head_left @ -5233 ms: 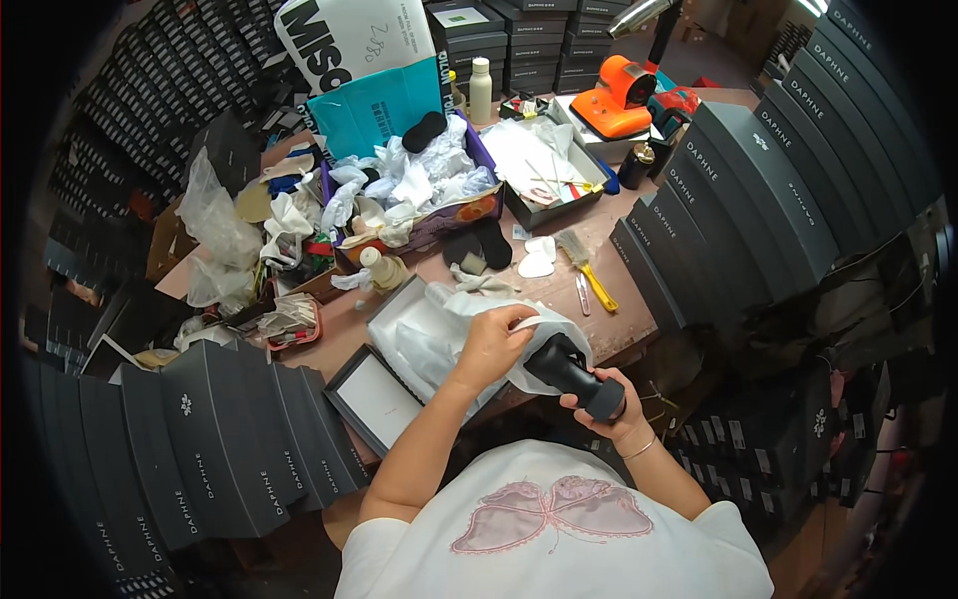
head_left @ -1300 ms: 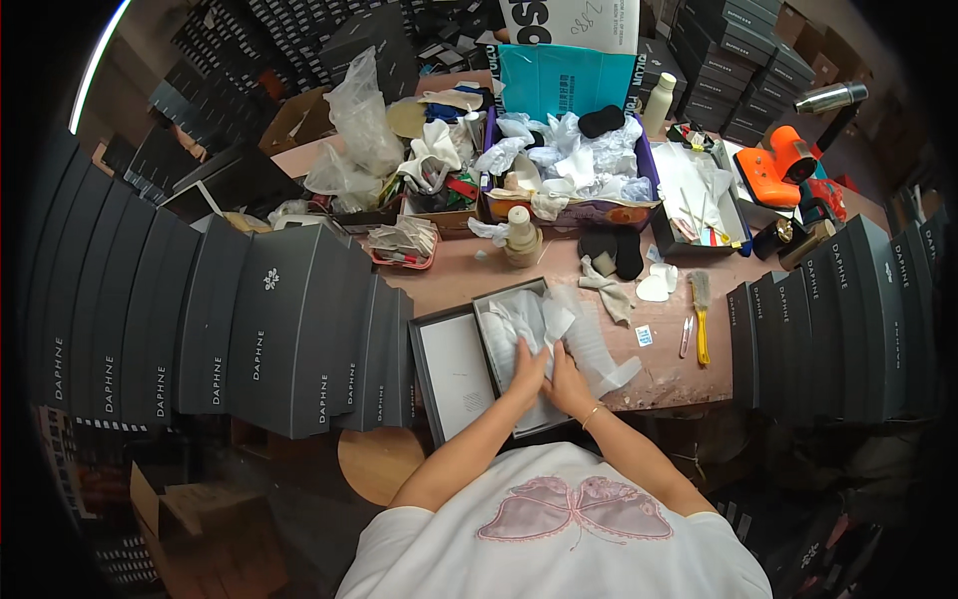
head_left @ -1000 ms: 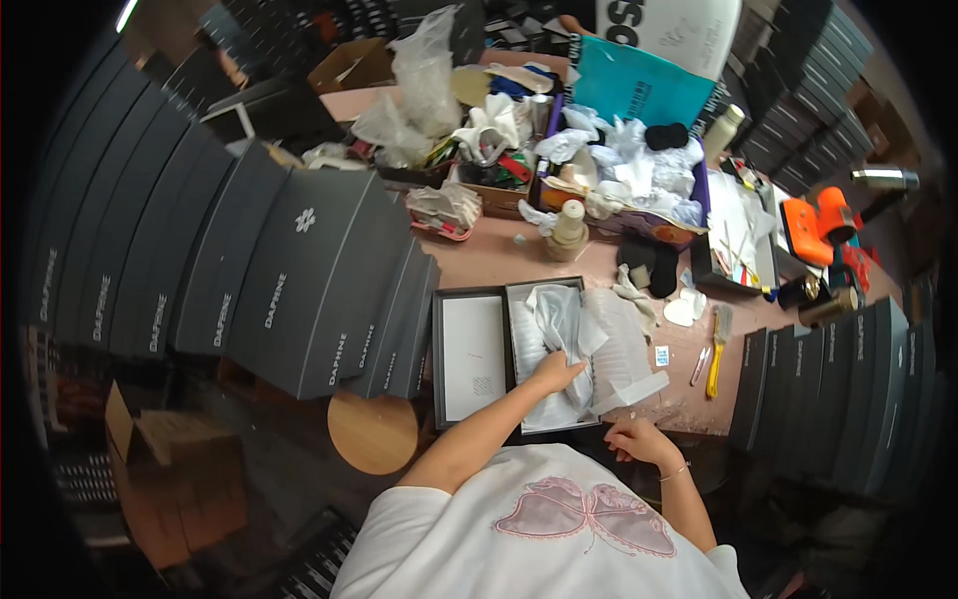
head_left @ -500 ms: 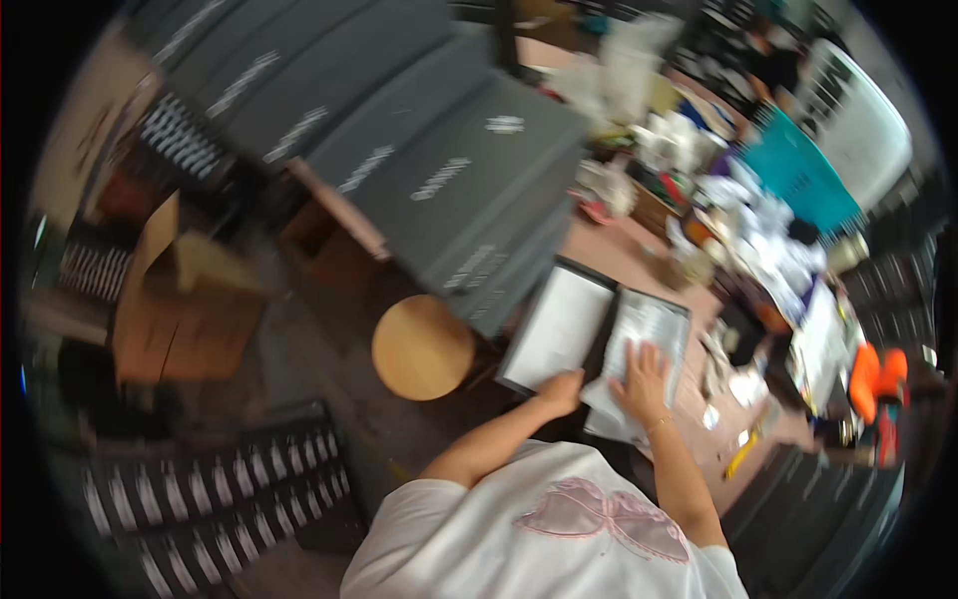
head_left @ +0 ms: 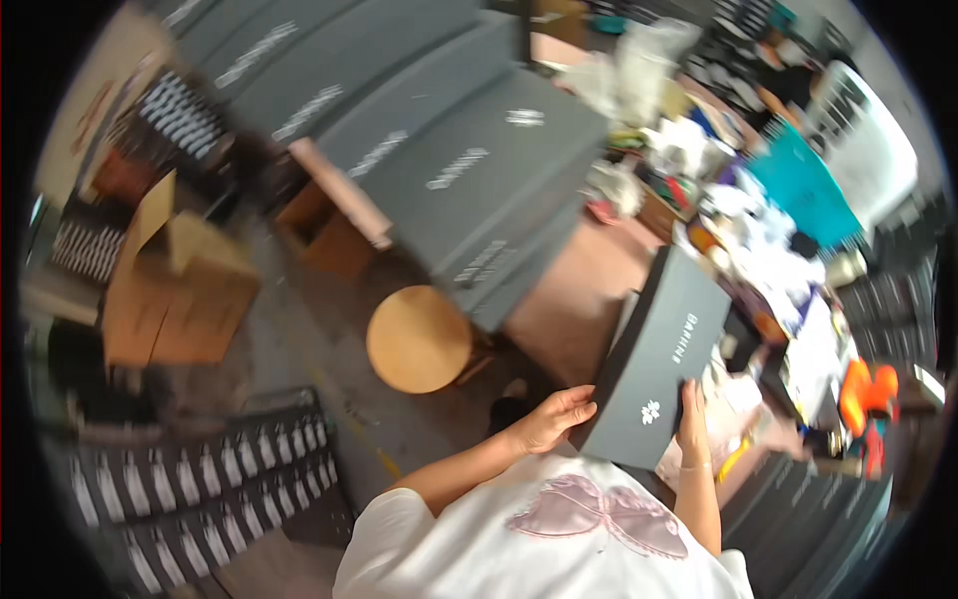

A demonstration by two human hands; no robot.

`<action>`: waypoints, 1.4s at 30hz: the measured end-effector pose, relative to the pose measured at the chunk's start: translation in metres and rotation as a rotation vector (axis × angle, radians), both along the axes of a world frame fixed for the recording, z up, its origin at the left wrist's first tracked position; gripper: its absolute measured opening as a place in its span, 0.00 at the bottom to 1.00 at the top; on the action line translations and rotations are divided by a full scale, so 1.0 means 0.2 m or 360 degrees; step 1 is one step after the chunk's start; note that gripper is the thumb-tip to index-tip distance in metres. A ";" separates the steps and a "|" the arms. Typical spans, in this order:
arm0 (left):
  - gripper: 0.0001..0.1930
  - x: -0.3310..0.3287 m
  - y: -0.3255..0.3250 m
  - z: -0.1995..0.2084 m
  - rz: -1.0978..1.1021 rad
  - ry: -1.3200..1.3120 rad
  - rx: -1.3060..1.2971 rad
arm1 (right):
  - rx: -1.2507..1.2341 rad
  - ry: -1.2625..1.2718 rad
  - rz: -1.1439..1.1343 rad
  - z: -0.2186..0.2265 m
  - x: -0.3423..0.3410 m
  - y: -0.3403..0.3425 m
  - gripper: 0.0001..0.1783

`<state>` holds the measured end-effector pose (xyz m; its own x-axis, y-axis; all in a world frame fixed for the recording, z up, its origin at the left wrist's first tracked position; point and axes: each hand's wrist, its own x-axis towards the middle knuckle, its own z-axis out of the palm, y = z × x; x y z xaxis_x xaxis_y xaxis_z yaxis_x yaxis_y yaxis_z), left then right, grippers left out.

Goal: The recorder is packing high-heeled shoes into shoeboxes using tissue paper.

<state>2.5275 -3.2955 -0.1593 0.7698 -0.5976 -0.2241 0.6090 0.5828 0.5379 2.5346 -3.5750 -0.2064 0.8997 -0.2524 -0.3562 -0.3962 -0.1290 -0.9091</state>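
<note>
A dark grey shoebox (head_left: 659, 364) with pale lettering and a small flower mark on its lid is closed and tilted in front of me, above the near side of the table. My left hand (head_left: 559, 419) has its fingers and thumb at the box's near left corner. On the opposite long side, my right hand (head_left: 692, 419) grips the edge, its fingers pointing away from me. Between them the two hands hold the box. Its contents are hidden under the lid.
Stacked grey shoeboxes (head_left: 489, 165) stand left of the pinkish tabletop (head_left: 574, 280). A round wooden stool (head_left: 419, 339) and an open carton (head_left: 185, 299) are on the floor at left. Crumpled white paper, a teal bin (head_left: 803, 185) and an orange object (head_left: 863, 394) lie rightward.
The box lay open, my right hand flat on the white paper inside and my left hand on the lid's edge. Now the lid is on and both hands are at the box's sides.
</note>
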 end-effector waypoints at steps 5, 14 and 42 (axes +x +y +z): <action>0.28 0.02 -0.25 -0.29 0.0021 -0.1477 0.1714 | -0.0321 0.0061 -0.0058 -0.03 -0.07 -0.16 0.29; 0.23 0.13 -0.05 -0.49 -0.0269 -0.0303 0.1290 | -0.0594 -0.0073 -0.0332 -0.26 -0.04 0.14 0.35; 0.20 -1.04 -1.14 -1.11 -0.1659 -0.1391 0.1361 | 0.0477 0.0216 -0.2202 -2.14 -1.90 -0.62 0.16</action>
<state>2.3202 -3.5234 -0.3810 0.1920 -0.8543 -0.4830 -0.1249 -0.5094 0.8514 2.1544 -3.6998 -0.6337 -0.0512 -0.7873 -0.6144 -0.1270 0.6154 -0.7779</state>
